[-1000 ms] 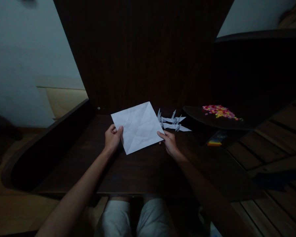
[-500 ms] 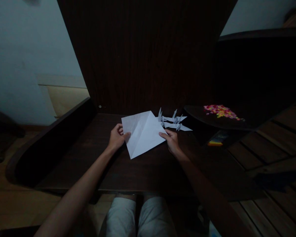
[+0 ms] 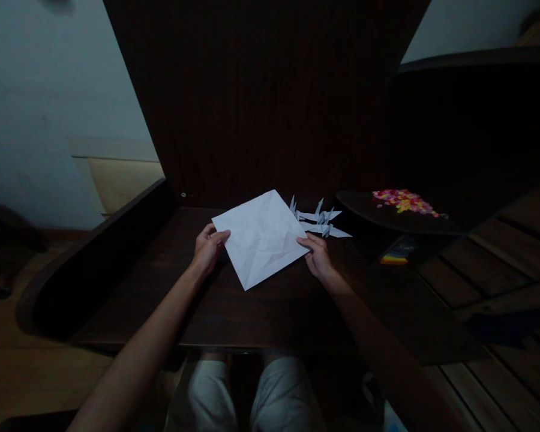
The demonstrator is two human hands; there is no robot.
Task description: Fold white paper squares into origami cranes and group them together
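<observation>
From far away, I look down through the head camera at one white paper (image 3: 261, 246) with soft fold lines on it. It is held over the dark surface (image 3: 261, 321), and I can't tell if it touches the wood. My left hand (image 3: 208, 247) pinches the paper's left side, thumb on top, other fingers bent and partly hidden. My right hand (image 3: 318, 259) pinches the paper's right corner, thumb on top too. Both hands are nearly closed, with just the paper in them. Right next to the paper, on its right, are small folded birds (image 3: 323, 228). Farther right of the paper, lots of pink, red and yellow bits (image 3: 405, 201) lie on a round-edged shelf (image 3: 362, 210).
</observation>
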